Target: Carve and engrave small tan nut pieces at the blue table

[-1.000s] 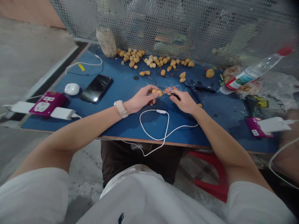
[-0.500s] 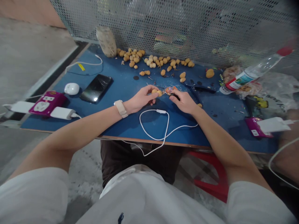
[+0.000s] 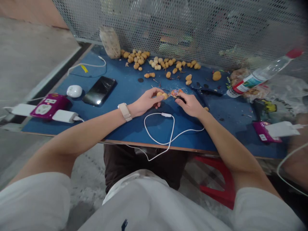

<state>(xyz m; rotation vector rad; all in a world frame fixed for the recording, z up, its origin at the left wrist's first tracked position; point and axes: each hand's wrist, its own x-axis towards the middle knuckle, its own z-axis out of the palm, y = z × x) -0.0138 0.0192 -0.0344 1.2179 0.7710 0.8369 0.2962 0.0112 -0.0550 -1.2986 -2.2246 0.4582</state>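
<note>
Centrally, above the blue tabletop [image 3: 125,86], the left hand [image 3: 145,103], its wrist circled by a cream watch strap [image 3: 124,111], reaches in from the near left, with its fingers [image 3: 156,93] closed around a pair of small tan fruits [image 3: 161,95]. The pair's long axis runs left to right, toward the right hand [image 3: 190,105], so the fruits lie nearer the left hand. From the near right, the right fingertips [image 3: 179,98] pinch a small dark object [image 3: 181,100], too small to identify, just beside an orange scrap [image 3: 176,93]. Both forearms angle inward.
</note>
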